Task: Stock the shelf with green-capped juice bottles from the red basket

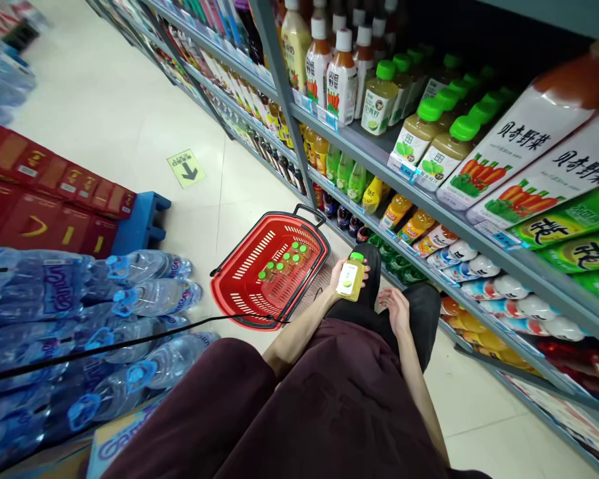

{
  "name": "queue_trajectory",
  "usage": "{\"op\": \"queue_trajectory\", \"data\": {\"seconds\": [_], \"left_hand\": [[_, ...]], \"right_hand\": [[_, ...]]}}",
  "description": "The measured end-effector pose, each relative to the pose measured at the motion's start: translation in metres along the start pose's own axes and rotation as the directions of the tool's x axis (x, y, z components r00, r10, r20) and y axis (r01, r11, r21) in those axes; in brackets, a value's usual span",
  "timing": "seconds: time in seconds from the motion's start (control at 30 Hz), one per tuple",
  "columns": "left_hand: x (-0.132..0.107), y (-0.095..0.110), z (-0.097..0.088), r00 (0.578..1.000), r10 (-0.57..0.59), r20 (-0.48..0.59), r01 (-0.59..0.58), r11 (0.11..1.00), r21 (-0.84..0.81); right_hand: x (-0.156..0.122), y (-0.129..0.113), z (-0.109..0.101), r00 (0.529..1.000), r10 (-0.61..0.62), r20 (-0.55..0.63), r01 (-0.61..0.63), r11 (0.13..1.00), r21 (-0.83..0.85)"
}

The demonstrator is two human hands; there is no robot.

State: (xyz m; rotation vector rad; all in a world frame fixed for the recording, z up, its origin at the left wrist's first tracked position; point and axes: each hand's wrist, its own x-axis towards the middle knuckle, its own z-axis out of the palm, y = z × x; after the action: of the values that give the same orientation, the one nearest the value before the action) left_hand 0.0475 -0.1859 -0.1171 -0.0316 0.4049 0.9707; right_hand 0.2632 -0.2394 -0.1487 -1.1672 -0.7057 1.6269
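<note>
My left hand [340,274] is closed round a small yellow-green juice bottle [351,277] with a green cap, held above my knee. My right hand [394,309] rests on my dark trouser leg with its fingers loosely curled, nothing visible in it. Just left of the held bottle a red shopping basket [239,286] sits on the floor. Several matching green-capped bottles [282,262] lie inside it. On the shelf up right stands a row of the same green-capped bottles [432,136].
Drink shelves [369,156] run along the right side, with large juice bottles [522,143] nearest. Shrink-wrapped packs of water bottles [80,319] are stacked at left, red cartons on a blue pallet [142,219] behind them. A black cord [130,342] crosses toward the basket.
</note>
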Motion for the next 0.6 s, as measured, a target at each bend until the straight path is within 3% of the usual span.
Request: {"op": "queue_trajectory", "data": {"seconds": [0.33,0.47,0.6], "left_hand": [[-0.007,0.000,0.012,0.999,0.007,-0.033,-0.006,0.998,0.055],[-0.010,-0.005,0.015,0.989,0.075,-0.126,-0.056,0.987,0.152],[-0.006,-0.014,0.017,0.986,0.052,-0.157,0.001,0.948,0.317]], "right_hand": [[-0.001,0.001,0.002,0.999,-0.028,-0.024,0.026,0.998,-0.062],[-0.002,-0.001,0.003,0.999,-0.037,-0.014,0.036,0.995,-0.096],[-0.005,-0.003,0.007,0.998,-0.036,0.051,0.043,0.985,-0.164]]}}
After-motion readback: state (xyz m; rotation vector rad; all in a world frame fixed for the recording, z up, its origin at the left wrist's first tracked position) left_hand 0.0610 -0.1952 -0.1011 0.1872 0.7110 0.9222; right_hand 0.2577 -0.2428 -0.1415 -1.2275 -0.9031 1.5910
